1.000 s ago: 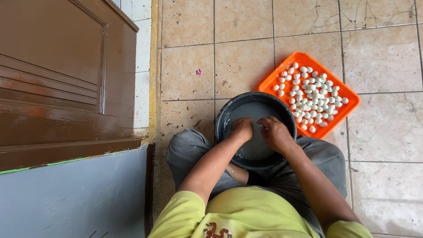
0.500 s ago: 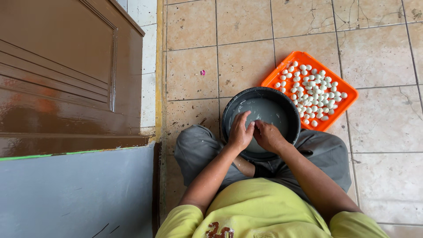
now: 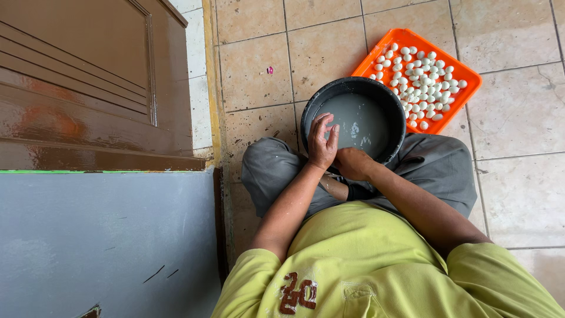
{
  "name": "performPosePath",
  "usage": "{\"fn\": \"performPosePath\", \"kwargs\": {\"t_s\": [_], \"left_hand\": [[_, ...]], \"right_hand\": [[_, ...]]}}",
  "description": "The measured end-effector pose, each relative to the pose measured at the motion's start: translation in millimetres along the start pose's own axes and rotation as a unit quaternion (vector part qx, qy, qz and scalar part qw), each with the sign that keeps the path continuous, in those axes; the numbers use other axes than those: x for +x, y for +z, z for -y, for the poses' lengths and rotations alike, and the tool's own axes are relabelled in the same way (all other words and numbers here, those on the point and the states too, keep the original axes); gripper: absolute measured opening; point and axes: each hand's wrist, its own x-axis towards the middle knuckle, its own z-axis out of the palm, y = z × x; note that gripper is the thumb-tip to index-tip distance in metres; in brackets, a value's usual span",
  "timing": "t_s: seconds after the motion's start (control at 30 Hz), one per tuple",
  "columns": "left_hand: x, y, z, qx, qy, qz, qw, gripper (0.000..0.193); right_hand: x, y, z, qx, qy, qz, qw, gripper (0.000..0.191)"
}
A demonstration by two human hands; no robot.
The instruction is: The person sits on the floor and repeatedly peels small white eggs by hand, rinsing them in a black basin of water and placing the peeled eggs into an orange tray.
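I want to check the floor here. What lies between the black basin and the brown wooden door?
In the head view, only floor tiles lie between the black basin and the brown wooden door, with one small pink scrap on them.

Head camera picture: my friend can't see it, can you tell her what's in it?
A person sits cross-legged on a tiled floor, the left hand open and the right hand curled at the near rim of a black bowl of cloudy water. Beyond the bowl sits an orange tray of small white eggs.
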Motion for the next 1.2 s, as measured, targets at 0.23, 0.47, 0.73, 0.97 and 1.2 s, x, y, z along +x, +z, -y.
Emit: {"fn": "performPosePath", "kwargs": {"t_s": [0.23, 0.47, 0.73, 0.97, 1.2], "left_hand": [[0, 0, 4, -0.005, -0.004, -0.016, 1.0, 0.026], [0, 0, 5, -0.034, -0.031, -0.005, 0.999, 0.024], [-1, 3, 8, -0.066, -0.047, -0.01, 0.997, 0.023], [0, 3, 2, -0.065, -0.048, 0.0, 0.997, 0.025], [4, 2, -3, -0.062, -0.044, 0.001, 0.997, 0.025]], "right_hand": [[-8, -8, -5, 0.202, -0.051, -0.105, 0.972, 0.024], [-8, -9, -9, 0.133, -0.08, -0.245, 0.957, 0.028], [-1, 1, -5, 0.11, -0.044, -0.119, 0.986, 0.024], [-10, -15, -1, 0.152, -0.098, -0.056, 0.982, 0.025], [-10, -11, 8, 0.059, -0.06, -0.044, 0.995, 0.023]]}}
